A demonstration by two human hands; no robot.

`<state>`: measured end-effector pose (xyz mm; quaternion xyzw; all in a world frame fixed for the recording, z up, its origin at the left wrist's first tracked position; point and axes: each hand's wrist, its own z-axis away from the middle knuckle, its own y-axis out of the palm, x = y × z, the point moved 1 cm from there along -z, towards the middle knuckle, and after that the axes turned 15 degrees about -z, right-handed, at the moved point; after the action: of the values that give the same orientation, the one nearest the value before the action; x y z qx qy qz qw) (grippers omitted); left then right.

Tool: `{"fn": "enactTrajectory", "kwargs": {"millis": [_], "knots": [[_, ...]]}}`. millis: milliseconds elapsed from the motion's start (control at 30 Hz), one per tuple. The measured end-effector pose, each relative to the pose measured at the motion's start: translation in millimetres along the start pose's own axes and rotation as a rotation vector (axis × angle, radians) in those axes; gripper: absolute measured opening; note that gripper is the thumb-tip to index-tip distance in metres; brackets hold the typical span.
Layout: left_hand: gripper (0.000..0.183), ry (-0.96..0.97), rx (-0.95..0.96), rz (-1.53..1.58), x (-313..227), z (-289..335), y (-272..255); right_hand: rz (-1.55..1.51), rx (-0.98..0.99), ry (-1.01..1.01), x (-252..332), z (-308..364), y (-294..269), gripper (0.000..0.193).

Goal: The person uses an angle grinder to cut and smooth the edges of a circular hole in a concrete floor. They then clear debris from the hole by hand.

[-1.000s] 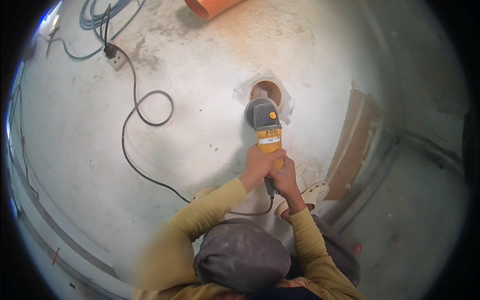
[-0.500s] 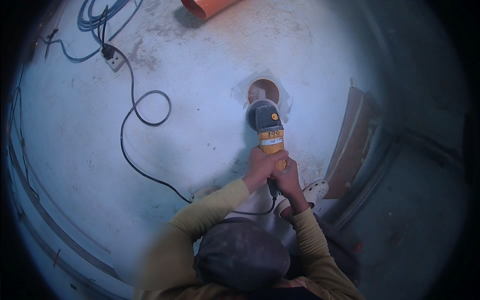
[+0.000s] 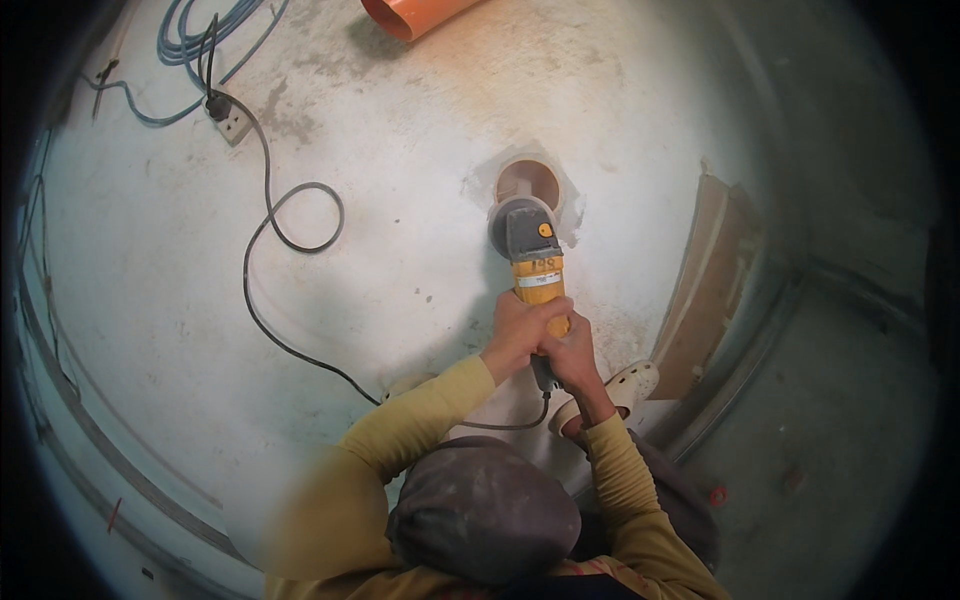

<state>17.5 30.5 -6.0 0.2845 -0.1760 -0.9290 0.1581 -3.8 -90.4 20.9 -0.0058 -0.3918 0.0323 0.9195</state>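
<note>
Both my hands are closed round a yellow and black angle grinder [image 3: 537, 283]. My left hand [image 3: 517, 328] wraps the body from the left, and my right hand [image 3: 573, 358] grips the rear part, close against the left. The grinder's head points away from me. Its disc [image 3: 499, 232] is at the near rim of a round orange-brown pipe opening [image 3: 528, 183] set in the floor; whether it touches the rim I cannot tell. Grey patched mortar [image 3: 571, 212] surrounds the opening. From the grinder's rear a black cord [image 3: 545, 408] runs down between my hands and feet.
The cord [image 3: 246, 262] loops left to a white socket block [image 3: 235, 126] near coiled blue cable [image 3: 182, 50]. An orange pipe [image 3: 405, 18] lies at the far edge. Brown cardboard [image 3: 703, 285] lies right, beside my pale clog [image 3: 632, 383]. Metal rails [image 3: 120, 455] run along the left.
The grinder's head and my hands have shifted very slightly left. Both hands keep their hold. The picture's tint has turned from bluish to warmer.
</note>
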Motion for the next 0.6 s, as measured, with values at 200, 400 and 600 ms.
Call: {"fn": "enactTrajectory", "kwargs": {"millis": [200,400,600], "knots": [[0.025,-0.033,0.009,0.026,2.7,2.9,3.1,0.023,-0.001,-0.007,1.3,3.5,-3.4,0.047],[0.025,-0.036,-0.006,-0.01,6.7,-2.1,4.9,-0.014,-0.01,0.024,3.0,3.9,-4.0,0.045],[0.03,-0.03,-0.026,0.02,11.4,-1.9,5.3,-0.006,-0.018,0.031,2.6,6.2,-4.8,0.044]]}}
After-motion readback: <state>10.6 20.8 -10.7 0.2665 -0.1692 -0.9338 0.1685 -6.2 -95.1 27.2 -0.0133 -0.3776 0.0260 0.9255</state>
